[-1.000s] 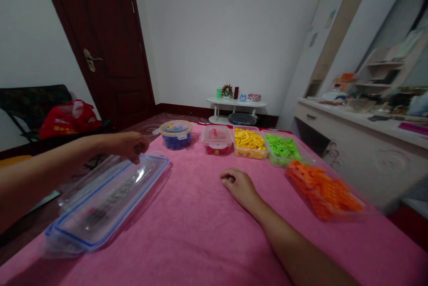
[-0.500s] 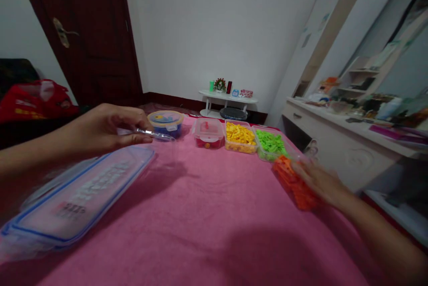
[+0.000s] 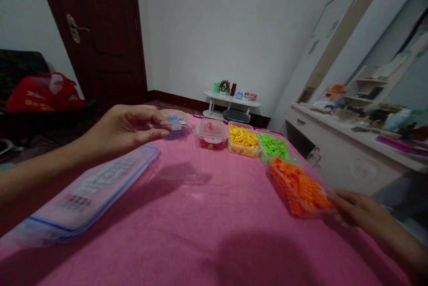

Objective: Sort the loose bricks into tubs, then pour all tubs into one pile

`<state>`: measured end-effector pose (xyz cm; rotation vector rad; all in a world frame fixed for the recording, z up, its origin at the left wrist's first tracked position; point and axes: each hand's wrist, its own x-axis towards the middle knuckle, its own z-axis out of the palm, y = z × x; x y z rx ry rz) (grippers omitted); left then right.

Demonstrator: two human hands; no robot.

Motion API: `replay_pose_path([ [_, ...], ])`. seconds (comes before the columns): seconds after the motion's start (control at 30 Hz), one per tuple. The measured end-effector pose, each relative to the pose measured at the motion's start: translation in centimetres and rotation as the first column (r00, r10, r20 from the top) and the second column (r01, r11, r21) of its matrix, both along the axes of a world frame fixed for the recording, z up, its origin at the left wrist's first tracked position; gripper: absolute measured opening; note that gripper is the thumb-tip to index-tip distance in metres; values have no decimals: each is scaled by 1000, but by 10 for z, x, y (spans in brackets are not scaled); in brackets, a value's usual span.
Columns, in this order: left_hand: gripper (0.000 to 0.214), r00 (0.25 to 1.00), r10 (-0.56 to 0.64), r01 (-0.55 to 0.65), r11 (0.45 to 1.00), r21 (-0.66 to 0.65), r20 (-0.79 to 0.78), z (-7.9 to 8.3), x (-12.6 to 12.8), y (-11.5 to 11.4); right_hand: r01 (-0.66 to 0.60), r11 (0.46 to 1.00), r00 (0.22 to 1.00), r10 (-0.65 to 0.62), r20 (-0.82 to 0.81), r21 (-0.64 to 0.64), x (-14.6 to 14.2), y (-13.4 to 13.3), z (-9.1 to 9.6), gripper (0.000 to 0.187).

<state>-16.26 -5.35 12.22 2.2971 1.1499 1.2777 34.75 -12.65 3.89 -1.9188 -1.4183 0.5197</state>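
Note:
My left hand pinches the rim of an empty clear plastic box and holds it just above the pink cloth. Below that hand lies a long clear lid with a blue edge. My right hand rests at the near end of a clear box full of orange bricks, its fingers curled against the box.
A row of boxes stands at the far edge: a round one with blue pieces, red, yellow, green. A white dresser runs along the right. A dark door and red bag are at left.
My left hand lifted the clear box off the long lid and carried it rightward. My right hand left the middle of the cloth and went to the orange box, which turned slightly.

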Motion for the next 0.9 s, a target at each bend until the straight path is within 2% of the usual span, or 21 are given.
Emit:
replay_pose_path([
  [0.07, 13, 1000, -16, 16, 1000, 6, 18, -2, 4, 0, -39, 990, 993, 24, -115, -134, -26, 9, 10, 36],
  [0.13, 11, 998, -16, 14, 999, 31, 56, -2, 11, -2, -166, 973, 968, 130, -212, -162, -55, 25, 16, 37],
  [0.2, 11, 996, -24, 19, 998, 62, 91, 0, 17, -4, -309, 938, 933, 269, -239, -154, -83, 43, 16, 37],
  [0.3, 11, 992, -46, 32, 993, 113, 119, 3, 25, -8, -447, 889, 882, 420, -215, -97, -119, 70, 4, 41],
  [0.4, 11, 986, -62, 40, 989, 143, 156, 4, 33, -12, -545, 837, 826, 527, -199, -43, -144, 87, -13, 43],
  [0.47, 9, 979, -107, 79, 984, 161, 175, 0, 41, -15, -519, 851, 844, 524, -111, 77, -151, 94, -22, 44],
  [0.53, 6, 961, -194, 162, 973, 166, 198, -8, 50, -17, -414, 880, 900, 434, -41, 231, -153, 95, -25, 45],
  [0.63, 9, 899, -333, 306, 942, 136, 285, -22, 67, -18, -272, 896, 928, 340, -150, 352, -155, 87, -21, 52],
  [0.7, 9, 847, -378, 366, 925, 105, 375, -30, 77, -18, -274, 896, 876, 383, -294, 351, -161, 76, -13, 57],
  [0.8, 7, 801, -334, 359, 932, 48, 496, -31, 87, -17, -325, 892, 766, 443, -465, 314, -173, 57, 6, 62],
  [0.9, 12, 797, -281, 321, 947, 20, 535, -23, 92, -17, -467, 866, 634, 468, -615, 177, -181, 44, 25, 68],
])
